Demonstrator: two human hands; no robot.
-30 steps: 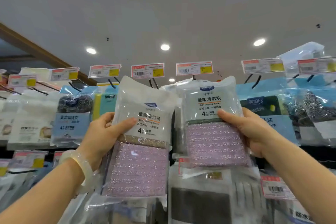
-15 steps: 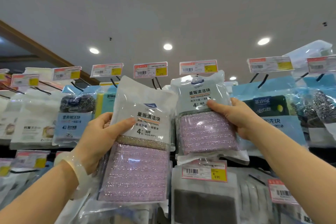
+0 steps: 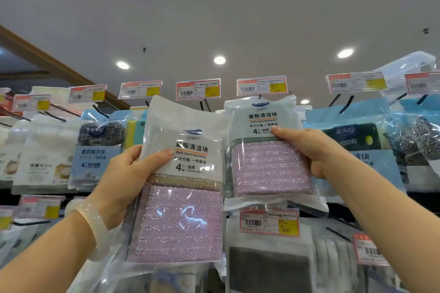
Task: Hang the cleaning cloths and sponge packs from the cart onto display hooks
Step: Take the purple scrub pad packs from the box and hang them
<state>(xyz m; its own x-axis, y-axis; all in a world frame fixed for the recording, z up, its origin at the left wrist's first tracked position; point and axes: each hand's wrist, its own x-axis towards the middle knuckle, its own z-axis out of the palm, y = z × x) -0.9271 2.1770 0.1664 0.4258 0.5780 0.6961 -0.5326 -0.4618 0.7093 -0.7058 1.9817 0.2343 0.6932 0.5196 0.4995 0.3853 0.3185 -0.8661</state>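
Note:
My left hand (image 3: 123,178) grips a clear pack of pink scouring sponges (image 3: 181,216) by its left edge, thumb across the white label. My right hand (image 3: 312,150) holds a second, identical sponge pack (image 3: 269,164) by its right side, raised so its top sits just under a price tag (image 3: 262,85) at the top row of display hooks. Whether that pack's top hole is on a hook I cannot tell; the hook tip is hidden behind the pack.
Hanging packs fill the wall: steel scourers (image 3: 101,133) at left, a dark sponge pack (image 3: 354,138) and more scourers (image 3: 426,138) at right. Black hooks (image 3: 345,104) with price tags run along the top. A lower tag (image 3: 269,222) and grey cloth pack (image 3: 269,269) hang below.
My right hand has lifted its sponge pack up and a little left toward the top hook row. The left hand and its pack stayed about where they were.

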